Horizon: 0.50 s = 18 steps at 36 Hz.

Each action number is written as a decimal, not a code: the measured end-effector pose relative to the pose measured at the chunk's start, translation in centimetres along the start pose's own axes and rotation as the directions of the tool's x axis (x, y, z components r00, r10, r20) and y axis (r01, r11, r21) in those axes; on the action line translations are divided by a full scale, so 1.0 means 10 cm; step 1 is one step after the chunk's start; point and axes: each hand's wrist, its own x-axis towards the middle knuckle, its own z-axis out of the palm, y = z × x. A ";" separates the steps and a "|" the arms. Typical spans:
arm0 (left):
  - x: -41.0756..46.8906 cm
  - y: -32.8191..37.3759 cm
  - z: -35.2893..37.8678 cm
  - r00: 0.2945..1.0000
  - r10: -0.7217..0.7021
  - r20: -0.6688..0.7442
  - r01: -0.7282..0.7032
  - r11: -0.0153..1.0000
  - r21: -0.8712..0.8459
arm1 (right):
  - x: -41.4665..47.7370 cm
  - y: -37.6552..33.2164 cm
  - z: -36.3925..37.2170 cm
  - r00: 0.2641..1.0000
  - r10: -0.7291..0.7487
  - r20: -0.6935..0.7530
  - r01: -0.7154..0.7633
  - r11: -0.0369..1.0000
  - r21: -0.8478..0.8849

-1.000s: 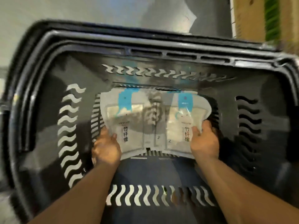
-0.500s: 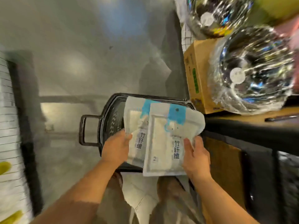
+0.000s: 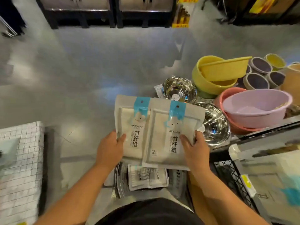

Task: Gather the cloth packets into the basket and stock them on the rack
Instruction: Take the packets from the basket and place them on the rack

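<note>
Left grip (image 3: 110,148) is curled round the lower edge of the left cloth packet (image 3: 129,127), with the thumb laid on its face. The right cloth packet (image 3: 172,135), overlapping the first, is pinched by the right grip (image 3: 194,150). Both are held in the air above the basket (image 3: 176,181), in which further packets (image 3: 147,177) are seen lying. Gathering is judged done and stocking only begun: these two are lifted out but not yet placed, and the rest are left to be moved. At the right the wire rack (image 3: 227,174) is seen, with blurred pale packs (image 3: 276,179), possibly stocked already.
</note>
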 end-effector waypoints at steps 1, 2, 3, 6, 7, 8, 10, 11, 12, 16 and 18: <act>0.00 0.08 -0.08 1.000 0.023 -0.004 -0.023 1.000 -0.007 | -0.03 -0.09 -0.04 1.000 -0.008 -0.014 0.008 1.000 0.020; 0.00 0.16 -0.16 0.999 0.042 0.003 -0.042 0.999 -0.023 | -0.07 -0.16 -0.08 0.999 -0.015 -0.030 0.017 0.999 0.038; -0.01 0.23 -0.22 0.998 0.055 0.014 -0.054 0.998 -0.043 | -0.11 -0.22 -0.12 0.999 -0.022 -0.047 0.025 0.998 0.056; 0.04 0.39 -0.33 0.993 0.115 0.038 -0.112 0.991 -0.076 | -0.23 -0.34 -0.28 0.991 -0.035 -0.127 0.049 0.993 0.108; 0.06 0.47 -0.35 0.988 0.144 0.053 -0.139 0.986 -0.087 | -0.26 -0.36 -0.33 0.986 -0.040 -0.163 0.060 0.991 0.119; 0.08 0.57 -0.36 0.982 0.179 0.068 -0.172 0.980 -0.097 | -0.30 -0.38 -0.39 0.979 -0.038 -0.201 0.066 0.989 0.133; 0.07 0.78 -0.33 0.960 0.263 0.097 -0.251 0.960 -0.122 | -0.38 -0.42 -0.53 0.960 -0.020 -0.278 0.067 0.984 0.162; 0.08 0.86 -0.29 0.948 0.297 0.116 -0.282 0.950 -0.135 | -0.42 -0.43 -0.60 0.948 -0.003 -0.317 0.062 0.983 0.175; 0.08 0.95 -0.25 0.936 0.322 0.139 -0.301 0.941 -0.155 | -0.46 -0.43 -0.68 0.934 0.019 -0.357 0.052 0.981 0.187; 0.08 1.32 0.05 0.857 0.432 0.281 -0.380 0.898 -0.223 | -0.66 -0.33 -1.02 0.858 0.140 -0.495 -0.003 0.964 0.267; 0.03 1.54 0.27 0.804 0.485 0.344 -0.417 0.872 -0.257 | -0.75 -0.22 -1.22 0.820 0.200 -0.536 -0.006 0.940 0.341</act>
